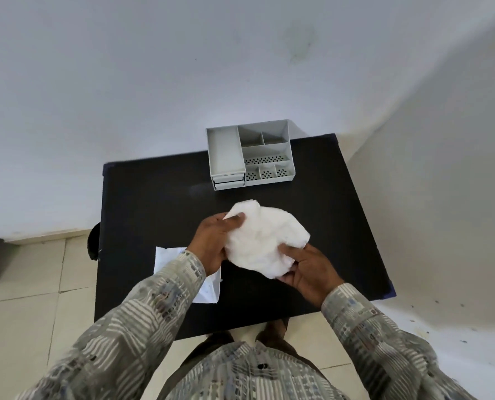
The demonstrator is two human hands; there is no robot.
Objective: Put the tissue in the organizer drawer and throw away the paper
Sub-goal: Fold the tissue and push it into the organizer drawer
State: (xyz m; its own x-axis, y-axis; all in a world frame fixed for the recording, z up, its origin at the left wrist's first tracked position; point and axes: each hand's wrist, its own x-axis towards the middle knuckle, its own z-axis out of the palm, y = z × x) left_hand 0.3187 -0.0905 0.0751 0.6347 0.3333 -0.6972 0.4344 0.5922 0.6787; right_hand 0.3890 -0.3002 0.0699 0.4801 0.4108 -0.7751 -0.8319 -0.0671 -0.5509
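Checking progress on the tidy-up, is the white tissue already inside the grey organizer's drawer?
No, the crumpled white tissue is held above the black table by both hands, apart from the grey plastic organizer.

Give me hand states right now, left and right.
Left hand: closed on the tissue, gripping its left edge above the table.
Right hand: closed on the same tissue, holding its lower right edge.

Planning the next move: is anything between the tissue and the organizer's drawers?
Nothing lies on the bare black table between the tissue, held by the left hand and right hand, and the organizer. But its front drawers look shut, blocking entry.
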